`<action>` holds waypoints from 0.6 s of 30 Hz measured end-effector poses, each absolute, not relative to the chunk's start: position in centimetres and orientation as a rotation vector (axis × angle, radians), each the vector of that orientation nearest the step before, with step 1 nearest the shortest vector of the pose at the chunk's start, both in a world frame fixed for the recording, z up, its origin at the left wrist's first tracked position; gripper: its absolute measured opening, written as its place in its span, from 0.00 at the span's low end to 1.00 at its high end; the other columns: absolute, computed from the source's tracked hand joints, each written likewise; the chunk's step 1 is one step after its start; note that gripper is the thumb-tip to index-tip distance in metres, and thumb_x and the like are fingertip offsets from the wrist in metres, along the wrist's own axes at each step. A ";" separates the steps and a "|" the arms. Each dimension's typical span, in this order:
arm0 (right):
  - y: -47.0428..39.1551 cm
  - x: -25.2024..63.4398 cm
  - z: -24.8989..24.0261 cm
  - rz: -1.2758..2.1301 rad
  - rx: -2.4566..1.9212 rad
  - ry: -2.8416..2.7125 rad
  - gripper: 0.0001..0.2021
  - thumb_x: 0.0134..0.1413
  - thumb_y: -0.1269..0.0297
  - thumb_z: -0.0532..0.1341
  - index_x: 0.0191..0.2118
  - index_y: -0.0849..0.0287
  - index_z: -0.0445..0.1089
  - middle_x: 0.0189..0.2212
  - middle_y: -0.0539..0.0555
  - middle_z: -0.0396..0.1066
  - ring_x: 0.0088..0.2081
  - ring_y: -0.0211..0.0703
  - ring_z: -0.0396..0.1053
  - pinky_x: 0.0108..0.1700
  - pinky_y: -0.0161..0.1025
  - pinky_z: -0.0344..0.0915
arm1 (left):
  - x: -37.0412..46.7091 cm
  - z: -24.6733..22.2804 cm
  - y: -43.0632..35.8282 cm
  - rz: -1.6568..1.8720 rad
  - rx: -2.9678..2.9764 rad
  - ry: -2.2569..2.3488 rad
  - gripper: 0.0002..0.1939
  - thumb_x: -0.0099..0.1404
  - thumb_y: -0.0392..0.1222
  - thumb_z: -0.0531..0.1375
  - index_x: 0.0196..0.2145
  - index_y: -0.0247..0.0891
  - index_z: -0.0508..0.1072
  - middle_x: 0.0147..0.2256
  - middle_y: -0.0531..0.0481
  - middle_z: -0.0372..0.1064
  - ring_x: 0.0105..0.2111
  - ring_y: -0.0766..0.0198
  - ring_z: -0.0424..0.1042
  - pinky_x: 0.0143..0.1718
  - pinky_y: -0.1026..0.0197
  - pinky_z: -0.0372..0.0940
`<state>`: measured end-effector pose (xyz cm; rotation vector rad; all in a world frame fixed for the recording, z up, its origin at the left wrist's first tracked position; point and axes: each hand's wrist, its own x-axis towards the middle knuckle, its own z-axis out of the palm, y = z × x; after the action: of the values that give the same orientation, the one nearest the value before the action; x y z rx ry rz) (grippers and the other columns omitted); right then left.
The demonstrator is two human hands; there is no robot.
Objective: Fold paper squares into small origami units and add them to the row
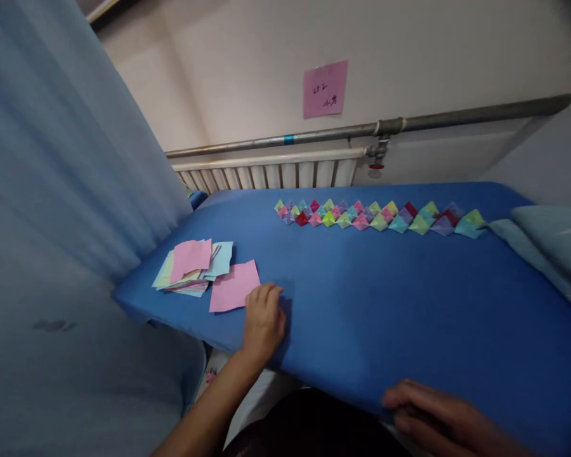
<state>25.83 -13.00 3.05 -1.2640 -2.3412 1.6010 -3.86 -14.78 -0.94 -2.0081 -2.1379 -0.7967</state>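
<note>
The blue bed [385, 292] bears a paper stack [190, 261], a pink sheet [233, 287] and folded papers [361, 221].

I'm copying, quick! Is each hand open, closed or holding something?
Left hand: curled at the loose pink sheet; can't tell if holding it.
Right hand: curled, blurred; can't tell if holding anything.

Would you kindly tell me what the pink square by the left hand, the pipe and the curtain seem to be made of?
The pink square looks like matte paper, a thin sheet with sharp corners. The pipe is probably metal, dull grey with a mottled surface. The curtain seems a soft matte fabric, hanging in folds.
</note>
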 end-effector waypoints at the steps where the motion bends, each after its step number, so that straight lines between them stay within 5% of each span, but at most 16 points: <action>1: -12.6 25.4 2.8 1.581 -1.268 -2.353 0.11 0.54 0.50 0.54 0.34 0.43 0.71 0.34 0.55 0.74 0.39 0.50 0.71 0.42 0.42 0.65 | -5.2 -1.4 -15.7 -0.819 -1.910 -2.152 0.23 0.61 0.32 0.53 0.54 0.45 0.63 0.51 0.36 0.66 0.53 0.45 0.65 0.53 0.38 0.59; 9: -7.3 22.0 5.6 1.379 -1.130 -2.528 0.08 0.52 0.68 0.54 0.34 0.53 0.71 0.33 0.53 0.73 0.34 0.42 0.69 0.38 0.35 0.62 | -10.4 -3.6 -16.2 -0.601 -1.689 -2.297 0.16 0.64 0.46 0.51 0.47 0.42 0.70 0.48 0.40 0.72 0.50 0.46 0.68 0.51 0.45 0.62; 14: -2.3 19.4 7.8 1.157 -1.024 -2.616 0.10 0.53 0.71 0.54 0.36 0.55 0.72 0.32 0.51 0.73 0.32 0.39 0.67 0.35 0.34 0.60 | -8.4 -2.4 -14.7 -0.500 -1.735 -2.310 0.27 0.60 0.58 0.57 0.51 0.38 0.69 0.51 0.36 0.70 0.51 0.43 0.67 0.50 0.44 0.61; 18: 1.5 17.4 6.3 1.036 -0.997 -2.650 0.09 0.52 0.73 0.55 0.34 0.59 0.72 0.31 0.52 0.72 0.31 0.39 0.67 0.34 0.34 0.59 | -6.9 -1.6 -13.4 -0.389 -1.587 -2.403 0.18 0.62 0.49 0.55 0.46 0.37 0.71 0.49 0.35 0.71 0.48 0.42 0.68 0.45 0.44 0.63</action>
<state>17.38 1.45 6.32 -0.9969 -2.6500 1.0357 -6.93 -13.36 -1.59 -1.5874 -2.4033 -0.3888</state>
